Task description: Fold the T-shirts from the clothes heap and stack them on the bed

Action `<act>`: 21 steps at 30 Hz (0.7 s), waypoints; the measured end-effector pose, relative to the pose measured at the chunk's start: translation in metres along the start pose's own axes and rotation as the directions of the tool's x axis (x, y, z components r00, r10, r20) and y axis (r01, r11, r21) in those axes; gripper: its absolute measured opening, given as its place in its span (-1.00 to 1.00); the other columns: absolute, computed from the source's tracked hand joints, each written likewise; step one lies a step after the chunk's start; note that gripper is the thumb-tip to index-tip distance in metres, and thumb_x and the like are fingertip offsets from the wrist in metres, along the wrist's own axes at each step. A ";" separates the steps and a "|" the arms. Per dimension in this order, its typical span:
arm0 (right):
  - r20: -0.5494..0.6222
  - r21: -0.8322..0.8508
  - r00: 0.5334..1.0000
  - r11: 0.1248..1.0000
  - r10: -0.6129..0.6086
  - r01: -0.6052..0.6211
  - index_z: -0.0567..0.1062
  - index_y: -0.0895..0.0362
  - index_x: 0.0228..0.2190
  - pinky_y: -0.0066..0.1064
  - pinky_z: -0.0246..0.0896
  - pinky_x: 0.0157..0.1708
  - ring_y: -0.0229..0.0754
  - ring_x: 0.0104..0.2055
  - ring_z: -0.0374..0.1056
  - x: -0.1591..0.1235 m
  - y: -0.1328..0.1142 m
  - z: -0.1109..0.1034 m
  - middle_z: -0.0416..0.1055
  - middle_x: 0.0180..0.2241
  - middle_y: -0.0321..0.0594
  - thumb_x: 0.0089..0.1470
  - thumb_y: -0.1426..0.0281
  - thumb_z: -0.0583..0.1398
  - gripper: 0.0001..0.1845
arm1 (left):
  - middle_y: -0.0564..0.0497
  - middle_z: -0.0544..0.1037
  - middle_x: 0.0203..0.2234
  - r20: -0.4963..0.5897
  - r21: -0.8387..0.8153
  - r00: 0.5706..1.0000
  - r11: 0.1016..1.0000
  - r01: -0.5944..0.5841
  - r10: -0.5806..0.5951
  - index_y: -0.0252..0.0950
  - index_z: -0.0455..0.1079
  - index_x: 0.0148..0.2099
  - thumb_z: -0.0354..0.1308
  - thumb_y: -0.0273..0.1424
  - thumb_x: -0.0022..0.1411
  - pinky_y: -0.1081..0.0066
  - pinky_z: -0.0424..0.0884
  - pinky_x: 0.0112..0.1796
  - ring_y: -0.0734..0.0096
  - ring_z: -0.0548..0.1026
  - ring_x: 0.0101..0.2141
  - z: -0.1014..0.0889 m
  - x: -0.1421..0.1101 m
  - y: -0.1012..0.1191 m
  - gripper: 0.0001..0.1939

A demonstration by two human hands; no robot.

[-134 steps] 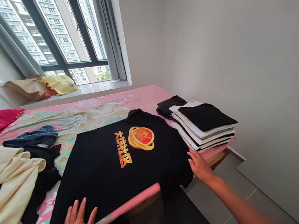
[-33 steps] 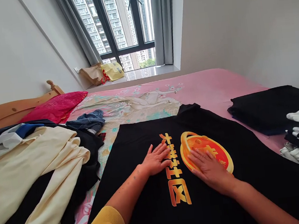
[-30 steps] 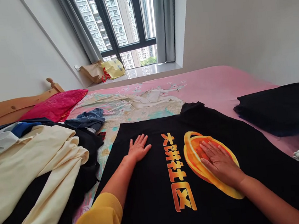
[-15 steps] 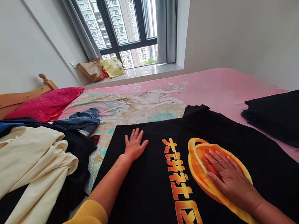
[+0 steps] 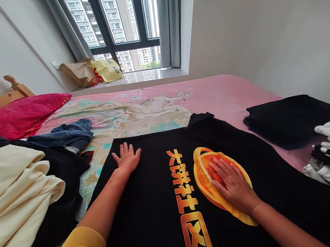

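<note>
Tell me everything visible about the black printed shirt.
The black shirt lies spread flat on the bed, its fabric looking matte. A short flap juts from the far edge. It bears a column of yellow and orange characters beside a round orange, red and yellow emblem. The left hand rests splayed near its far left corner; the right hand lies on the emblem, partly covering it. The near edge is cut off.

Matt cloth shirt (image 5: 150, 203), glossy printed emblem (image 5: 202, 182)
</note>
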State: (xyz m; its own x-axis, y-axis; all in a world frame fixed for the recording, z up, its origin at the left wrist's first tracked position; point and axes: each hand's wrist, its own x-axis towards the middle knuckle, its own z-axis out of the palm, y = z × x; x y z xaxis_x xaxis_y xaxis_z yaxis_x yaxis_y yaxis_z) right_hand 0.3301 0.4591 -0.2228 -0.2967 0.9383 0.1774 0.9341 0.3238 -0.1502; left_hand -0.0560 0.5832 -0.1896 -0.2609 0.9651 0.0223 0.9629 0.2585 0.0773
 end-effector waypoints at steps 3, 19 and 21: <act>0.011 0.020 1.000 1.000 0.017 -0.017 0.07 0.04 0.22 -0.07 -0.34 0.27 -0.09 0.31 -0.22 0.000 -0.002 -0.003 -0.12 0.28 -0.31 0.18 0.07 -0.10 -0.37 | 0.02 -0.12 0.31 0.064 -0.126 0.879 0.878 -0.463 0.473 -0.06 -0.03 0.30 -0.25 0.02 0.24 -0.15 -0.39 0.16 0.09 -0.17 0.28 0.002 -0.089 0.066 -0.37; 0.227 0.121 0.965 0.979 0.131 -0.161 -0.03 0.07 0.25 -0.15 -0.69 0.23 -0.09 0.33 -0.46 0.005 -0.015 -0.040 -0.28 0.31 -0.27 0.19 0.04 -0.21 -0.32 | 0.00 -0.08 0.30 0.151 0.252 0.988 0.966 -0.057 0.019 -0.19 -0.03 0.30 -0.19 -0.12 0.23 -0.11 -0.22 0.17 0.18 -0.18 0.28 -0.028 -0.195 -0.069 -0.37; 0.278 0.126 0.946 0.970 0.165 -0.207 -0.09 0.08 0.26 -0.06 -0.73 0.20 -0.06 0.33 -0.50 0.004 -0.026 -0.046 -0.34 0.32 -0.23 0.20 0.06 -0.23 -0.33 | -0.01 -0.10 0.30 0.146 0.199 0.983 0.970 -0.138 0.110 -0.19 0.00 0.29 -0.22 -0.11 0.25 -0.09 -0.20 0.17 0.19 -0.19 0.28 -0.029 -0.216 -0.022 -0.39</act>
State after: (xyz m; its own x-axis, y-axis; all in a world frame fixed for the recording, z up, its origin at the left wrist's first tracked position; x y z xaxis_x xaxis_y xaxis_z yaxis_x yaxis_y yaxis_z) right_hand 0.3136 0.4490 -0.1729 -0.1816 0.9751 -0.1276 0.9427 0.1356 -0.3050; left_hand -0.0225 0.3677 -0.1671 -0.1402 0.9835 -0.1146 0.9840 0.1255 -0.1266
